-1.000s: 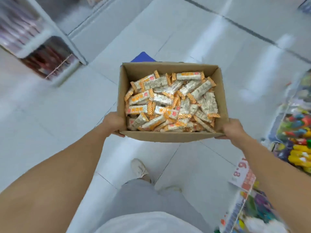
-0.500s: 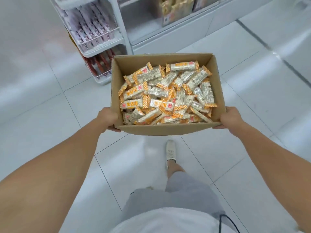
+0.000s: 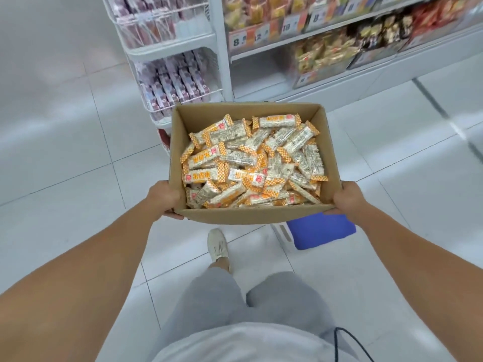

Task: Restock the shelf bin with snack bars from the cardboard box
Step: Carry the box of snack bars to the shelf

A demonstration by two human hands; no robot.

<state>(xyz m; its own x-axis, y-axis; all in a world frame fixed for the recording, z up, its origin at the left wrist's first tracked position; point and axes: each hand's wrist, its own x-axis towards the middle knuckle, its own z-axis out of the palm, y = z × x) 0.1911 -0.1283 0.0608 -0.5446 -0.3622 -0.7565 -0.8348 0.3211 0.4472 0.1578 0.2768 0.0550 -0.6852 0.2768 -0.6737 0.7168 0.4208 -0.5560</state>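
An open cardboard box (image 3: 251, 215) hangs in front of me at waist height, filled with several orange-and-white wrapped snack bars (image 3: 251, 163). My left hand (image 3: 163, 198) grips the box's near left corner and my right hand (image 3: 347, 198) grips its near right corner, fingers under the bottom. Straight ahead stands a store shelf (image 3: 326, 30) with clear bins of packaged snacks (image 3: 324, 56) and price tags.
A white wire rack (image 3: 172, 48) with purple packets stands just beyond the box's far left corner. A blue stool or cushion (image 3: 321, 232) lies on the white tiled floor under the box's right side. My foot (image 3: 218, 245) steps forward below the box.
I have turned and walked with the box. The rack and snack shelf are closer and more central, and the blue object now lies under the box. Both hands keep their grip.
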